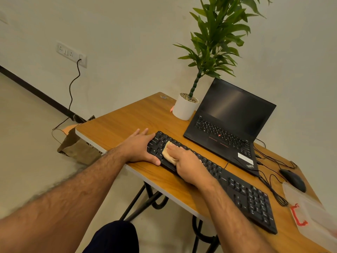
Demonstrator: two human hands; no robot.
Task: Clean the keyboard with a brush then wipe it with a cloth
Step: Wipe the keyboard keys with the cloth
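Keyboard (pixel 237 187), black and full-sized, lies slantwise along the near edge of the wooden desk (pixel 116 128), its left end close to the desk's front edge and its number pad toward the right. The person's right hand (pixel 189 161) lies flat on the left part of the keys with a pale yellow cloth (pixel 166 151) under it; the fingers (pixel 173 147) lie straight and close together, pressing the cloth onto the keys, and the cloth shows past the fingertips and along the near side of the hand. The left hand (pixel 140 146) braces the keyboard's left end: its palm rests on the desk, the thumb lies along the keyboard's near edge, and the other fingers are spread, reaching along the far-left corner.

Behind the keyboard stands an open black laptop (pixel 233 121) with a dark screen. A white pot with a tall green plant (pixel 185 108) sits just beside the laptop's left side. To the right a black mouse (pixel 293 179) rests among loose black cables (pixel 273 187), and a translucent plastic box (pixel 313 216) with a red clip sits at the desk's right end. A brown paper bag (pixel 76 145) stands on the floor by the desk's left corner, under a wall socket (pixel 72 53) with a cord plugged in.
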